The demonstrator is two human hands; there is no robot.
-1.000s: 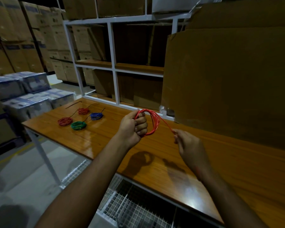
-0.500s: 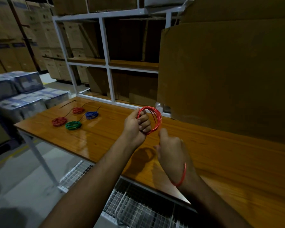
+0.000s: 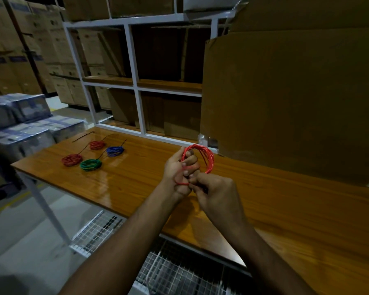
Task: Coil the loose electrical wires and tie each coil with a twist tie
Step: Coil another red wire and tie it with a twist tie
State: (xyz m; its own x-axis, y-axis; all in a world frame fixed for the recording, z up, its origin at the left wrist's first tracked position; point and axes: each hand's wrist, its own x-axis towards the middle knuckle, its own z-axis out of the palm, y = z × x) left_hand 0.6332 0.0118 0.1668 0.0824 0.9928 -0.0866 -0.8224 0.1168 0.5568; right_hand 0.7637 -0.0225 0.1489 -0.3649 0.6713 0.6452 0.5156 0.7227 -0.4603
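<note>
Head view: the left hand (image 3: pixel 180 171) is raised above the tabletop (image 3: pixel 296 211) with its fingers curled round one side of the red wire coil (image 3: pixel 202 158); the coil stands roughly upright, its loop projecting up and to the right of the knuckles, clear of the tabletop surface; a single strand of the same red wire (image 3: pixel 182 184) passes across the heel of the left hand toward the right hand (image 3: pixel 216 194); the right hand sits just below and to the right of the left, touching it, with its fingers bunched and pinching that strand at the lower edge of the coil; the exact fingertip contact is hidden behind the hand.

Further left on the tabletop, well apart from both hands, four finished coils lie flat in a loose cluster: a red coil (image 3: pixel 72 160) nearest the left edge; a green coil (image 3: pixel 91 165) just beside it; a second red coil (image 3: pixel 97 145) behind; a blue coil (image 3: pixel 115 150) to the right of that one; thin dark ties (image 3: pixel 83 137) extend from this cluster.

Behind the tabletop stands a white shelf frame (image 3: pixel 134 81); a large cardboard sheet (image 3: pixel 285 103) leans at the right; stacked cartons (image 3: pixel 19 50) and wrapped boxes (image 3: pixel 24 116) occupy the left background.
</note>
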